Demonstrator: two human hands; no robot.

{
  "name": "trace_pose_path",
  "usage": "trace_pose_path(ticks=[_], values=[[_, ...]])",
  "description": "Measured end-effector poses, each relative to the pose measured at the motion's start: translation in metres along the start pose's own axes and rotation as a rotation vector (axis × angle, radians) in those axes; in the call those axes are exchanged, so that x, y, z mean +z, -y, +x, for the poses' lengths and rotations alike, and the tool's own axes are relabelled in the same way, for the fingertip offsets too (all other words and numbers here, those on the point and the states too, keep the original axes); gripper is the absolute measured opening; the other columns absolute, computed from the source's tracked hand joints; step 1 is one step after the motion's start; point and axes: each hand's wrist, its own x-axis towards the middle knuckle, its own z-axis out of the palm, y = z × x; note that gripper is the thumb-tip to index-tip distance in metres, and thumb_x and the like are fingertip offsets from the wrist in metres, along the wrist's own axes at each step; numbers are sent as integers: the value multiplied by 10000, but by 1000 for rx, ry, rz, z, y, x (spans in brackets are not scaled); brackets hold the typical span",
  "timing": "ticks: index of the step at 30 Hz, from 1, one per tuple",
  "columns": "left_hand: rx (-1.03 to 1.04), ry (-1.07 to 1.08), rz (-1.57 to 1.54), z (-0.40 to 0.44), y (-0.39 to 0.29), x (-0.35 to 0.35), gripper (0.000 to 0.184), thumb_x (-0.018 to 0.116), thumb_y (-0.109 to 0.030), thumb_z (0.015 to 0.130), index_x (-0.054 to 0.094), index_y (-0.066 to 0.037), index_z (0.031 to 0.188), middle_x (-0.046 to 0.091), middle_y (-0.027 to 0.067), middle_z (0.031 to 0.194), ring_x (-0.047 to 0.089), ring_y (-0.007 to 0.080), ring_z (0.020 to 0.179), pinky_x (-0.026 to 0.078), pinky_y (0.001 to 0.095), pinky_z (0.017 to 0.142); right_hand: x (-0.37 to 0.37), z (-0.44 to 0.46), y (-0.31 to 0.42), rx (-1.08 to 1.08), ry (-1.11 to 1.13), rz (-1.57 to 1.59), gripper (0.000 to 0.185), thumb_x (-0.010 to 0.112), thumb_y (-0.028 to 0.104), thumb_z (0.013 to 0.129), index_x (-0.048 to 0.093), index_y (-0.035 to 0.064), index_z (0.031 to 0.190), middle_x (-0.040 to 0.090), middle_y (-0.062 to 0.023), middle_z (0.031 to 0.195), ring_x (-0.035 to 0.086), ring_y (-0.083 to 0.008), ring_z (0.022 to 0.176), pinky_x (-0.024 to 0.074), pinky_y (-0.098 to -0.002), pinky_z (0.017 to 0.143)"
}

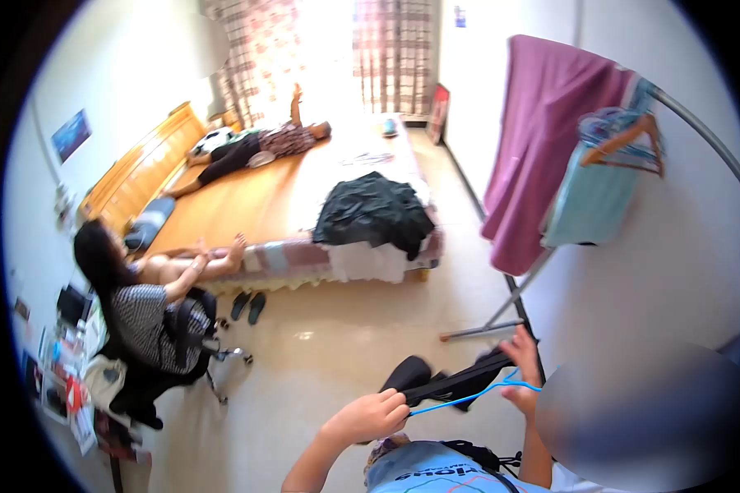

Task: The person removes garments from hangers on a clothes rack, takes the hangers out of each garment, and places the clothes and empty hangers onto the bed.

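A dark, strappy garment [452, 384] stretches between my hands in front of my body; its exact kind is hard to make out. My left hand [370, 416] is closed on its near end, together with one end of a thin blue hanger [460, 400]. The hanger runs along the cloth toward the right, where its bent part crosses in front of my right hand [524, 371]. There the fingers and thumb are spread apart, close to the cloth's far end. Below is the light blue printed shirt [423, 468] I wear.
To the right stands a drying rack [485, 330] with a purple cloth [543, 140], a light teal cloth [592, 205] and several hangers [625, 131]. Ahead, a bed [247, 209] bears a dark clothes heap [374, 212] and a lying person [263, 148]. Another person [152, 312] sits left.
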Motion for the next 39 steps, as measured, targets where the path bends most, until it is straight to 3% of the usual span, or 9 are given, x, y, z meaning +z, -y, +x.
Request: trace_pose_path(ticks=[6,10,12,20,24,31,34,35,39], values=[[-182,-2,318,-85,36,-20,85,480,-100,613,413,-49,619,399,54,609,448,179,571,404,258,492,133,59,-18,36,405,257,258,533,298,703,600,56,763,369,-180,1141,357,-280,1055,244,-350,889],[-351,8,326,-107,75,-23,107,480,-105,604,413,-54,668,420,70,644,458,204,586,409,284,478,184,75,-34,210,466,124,437,341,364,820,513,-33,878,530,-93,715,477,-146,712,363,-284,701],[-384,-40,309,-109,97,-14,106,481,-88,612,419,-63,695,432,59,684,474,193,603,416,278,483,197,74,-65,46,470,-45,500,256,377,840,503,-56,856,524,-84,668,468,-133,640,355,-278,698],[-472,181,422,-98,176,3,98,454,-148,700,443,-112,791,485,57,698,548,213,608,439,293,484,210,98,-82,608,648,315,614,221,464,816,551,-33,669,431,1,520,299,-54,473,207,-194,444],[-373,205,396,-82,230,7,117,454,-228,743,441,-117,779,466,36,592,518,184,559,416,267,447,210,122,-103,583,584,302,577,228,453,816,568,-12,844,330,54,453,267,-47,468,204,-191,483],[-187,85,545,-42,290,-6,194,529,-264,686,423,-102,665,431,7,539,494,144,495,408,227,428,192,183,-160,601,579,424,489,274,376,830,558,-22,808,567,-65,768,340,-43,517,281,-185,524],[-215,85,551,-28,306,-22,214,536,-271,685,412,-102,645,421,1,517,488,133,481,399,225,414,185,207,-181,618,561,477,441,310,346,816,564,-15,809,363,40,473,285,-42,467,212,-197,457],[-222,68,526,-24,313,-29,217,533,-271,690,407,-102,639,420,0,513,488,132,478,396,226,409,179,216,-185,712,586,491,388,329,317,815,542,-7,804,566,-78,833,443,-50,607,375,-193,617],[-370,6,611,-30,343,-41,213,528,-256,692,397,-110,610,425,8,508,485,140,467,386,243,394,178,232,-192,863,392,784,423,286,346,815,544,45,667,543,-53,731,471,-119,748,333,-281,714]])
